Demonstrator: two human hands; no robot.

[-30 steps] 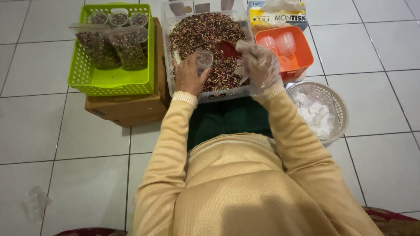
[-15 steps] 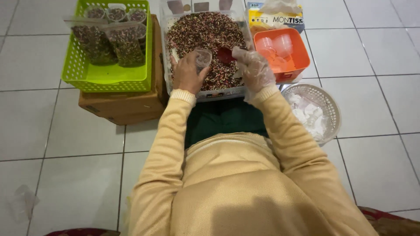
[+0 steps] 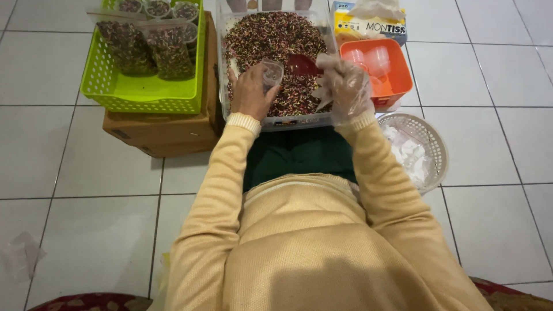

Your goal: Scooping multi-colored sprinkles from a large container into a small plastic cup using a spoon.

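Two hands are working over the clear tub [image 3: 275,120] of dark mixed grains, and I am watching for spills. My left hand [image 3: 252,92] is curling its fingers around a small clear cup [image 3: 271,74], holding it above the near left part of the grain heap. My right hand [image 3: 344,87], wearing a thin plastic glove, is gripping a red scoop [image 3: 303,64] with its fingers folded together, just right of the cup. Because the cup's mouth is narrow beside the scoop, grains may be tipping past it; most would fall back into the tub. A loose glove could be slipping on the handle. Filled bags [image 3: 151,46] are standing in the green basket [image 3: 138,95] at far left.
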